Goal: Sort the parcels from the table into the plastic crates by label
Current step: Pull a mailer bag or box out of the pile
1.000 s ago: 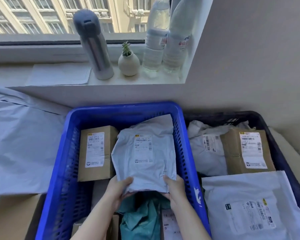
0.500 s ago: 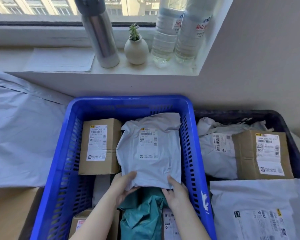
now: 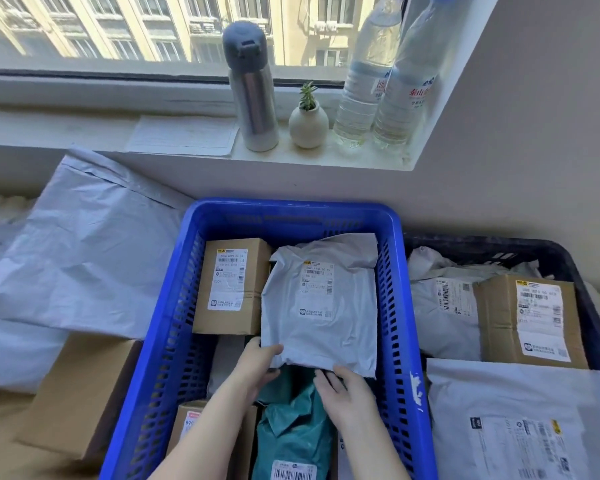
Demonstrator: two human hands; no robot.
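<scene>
A grey poly mailer with a white label lies in the blue crate, partly over a labelled cardboard box. My left hand pinches the mailer's near left corner, thumb on top. The fingertips of my right hand touch its near edge, with the fingers fairly straight. Under my hands lie a teal mailer and a small box. The dark crate on the right holds a grey mailer, a cardboard box and a white mailer.
Left of the blue crate lie a large grey mailer and a flat cardboard box. On the windowsill behind stand a steel flask, a small plant pot, two water bottles and a sheet of paper. A wall rises at the right.
The grey mailer has settled a little deeper into the blue crate. My right thumb has come off its top, and that hand now only touches the near edge. The left hand keeps its pinch.
</scene>
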